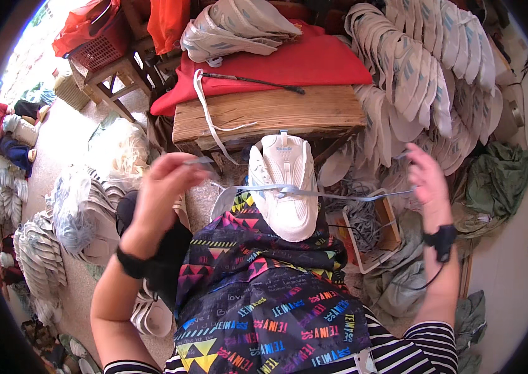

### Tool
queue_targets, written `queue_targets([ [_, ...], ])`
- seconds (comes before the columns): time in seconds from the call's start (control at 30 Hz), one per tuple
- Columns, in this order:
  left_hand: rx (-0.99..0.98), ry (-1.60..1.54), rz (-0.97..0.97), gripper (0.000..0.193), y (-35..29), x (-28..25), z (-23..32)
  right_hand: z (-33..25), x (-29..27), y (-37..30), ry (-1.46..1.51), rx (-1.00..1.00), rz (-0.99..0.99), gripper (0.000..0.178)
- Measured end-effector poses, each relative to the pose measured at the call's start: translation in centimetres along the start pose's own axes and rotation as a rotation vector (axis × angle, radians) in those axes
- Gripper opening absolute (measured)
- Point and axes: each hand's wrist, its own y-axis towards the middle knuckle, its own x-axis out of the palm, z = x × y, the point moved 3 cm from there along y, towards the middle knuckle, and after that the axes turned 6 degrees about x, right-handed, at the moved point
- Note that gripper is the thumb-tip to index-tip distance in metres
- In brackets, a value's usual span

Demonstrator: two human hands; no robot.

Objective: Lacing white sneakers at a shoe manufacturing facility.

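A white shoe upper (294, 219) with a pale mesh tongue rests toe toward me on my lap, against the bench edge. A light blue-grey shoelace (338, 197) crosses its front and runs out to both sides. On the left, my left hand (170, 181) is raised beside the shoe, its fingers closed on a slightly blurred part of the lace. My right hand (429, 181), farther out to the right, has its fingers closed on the other side of the lace, a short end showing at the fingertips. A dark patterned apron (257, 299) covers my lap.
A wooden bench (264, 115) ahead bears a red cloth (332, 62), a thin dark tool (257, 83), a white lace (204, 106) and stacked shoe uppers (233, 31). More uppers (401, 75) hang at right. A box of laces (391, 240) stands beside my lap.
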Motion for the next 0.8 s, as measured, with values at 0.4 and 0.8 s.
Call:
queue_targets([
  [0.4, -0.275, 0.048, -0.305, 0.011, -0.9, 9.7, -7.1, 11.0, 15.3, -4.0, -0.547, 0.010, -0.435, 0.014],
  [0.8, -0.120, 0.537, -0.335, 0.032, -1.3, 10.3, -5.7, 9.3, 16.4, -4.4, -0.783, -0.489, -0.232, 0.011],
])
